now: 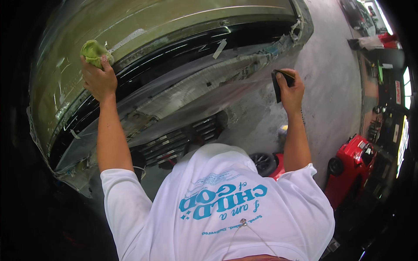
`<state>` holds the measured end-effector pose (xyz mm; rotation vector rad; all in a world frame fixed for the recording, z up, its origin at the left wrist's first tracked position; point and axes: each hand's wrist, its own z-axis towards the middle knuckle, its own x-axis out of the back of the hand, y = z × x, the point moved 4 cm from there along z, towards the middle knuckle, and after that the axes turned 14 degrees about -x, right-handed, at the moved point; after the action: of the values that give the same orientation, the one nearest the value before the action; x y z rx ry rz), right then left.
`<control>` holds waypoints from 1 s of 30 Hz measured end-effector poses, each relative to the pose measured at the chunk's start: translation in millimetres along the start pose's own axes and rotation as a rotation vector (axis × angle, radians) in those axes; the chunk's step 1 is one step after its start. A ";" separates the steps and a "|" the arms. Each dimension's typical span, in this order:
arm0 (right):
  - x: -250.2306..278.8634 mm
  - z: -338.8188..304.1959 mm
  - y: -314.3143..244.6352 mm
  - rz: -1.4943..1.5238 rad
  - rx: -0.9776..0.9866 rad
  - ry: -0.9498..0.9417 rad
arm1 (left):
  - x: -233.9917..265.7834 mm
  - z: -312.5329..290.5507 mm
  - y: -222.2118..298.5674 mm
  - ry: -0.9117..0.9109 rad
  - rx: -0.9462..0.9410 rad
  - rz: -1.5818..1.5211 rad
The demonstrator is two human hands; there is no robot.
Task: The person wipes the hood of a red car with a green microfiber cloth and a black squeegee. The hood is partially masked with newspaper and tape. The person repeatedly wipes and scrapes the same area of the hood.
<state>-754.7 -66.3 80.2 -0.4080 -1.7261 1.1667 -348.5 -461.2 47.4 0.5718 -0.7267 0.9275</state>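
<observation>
My left hand (100, 82) is closed round a crumpled yellow-green cloth (90, 51), which rests on a wet-looking olive panel (165, 21). Along that panel's near edge runs a glossy black curved strip (183, 45) with bits of pale tape on it. Off to the right, over the grey floor, my right hand (292, 89) grips a dark flat block (277, 87) between thumb and fingers. It looks like a sanding block and is held apart from the panel. My fingers hide part of both the cloth and the block.
Plastic sheeting and masking paper (187, 93) hang below the black strip. A dark slatted stand (178, 139) shows beneath. To the right are a red car (355, 167) and a grey floor (322, 65). A dark car (357, 17) stands at the far right.
</observation>
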 end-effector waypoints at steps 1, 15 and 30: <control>-2.9 18.3 -11.7 -0.043 0.139 0.002 | -1.5 0.8 -2.6 -0.002 0.002 0.003; -143.9 219.3 -101.9 -0.651 1.185 -0.268 | -3.2 1.3 -9.6 0.058 -0.007 -0.049; -142.2 242.7 -74.1 -0.703 1.194 -0.311 | -8.4 2.7 -6.1 0.027 0.039 -0.159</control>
<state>-878.1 -328.1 51.6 1.0515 -0.9582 1.4885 -347.4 -470.3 41.9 0.6409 -0.6300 0.8013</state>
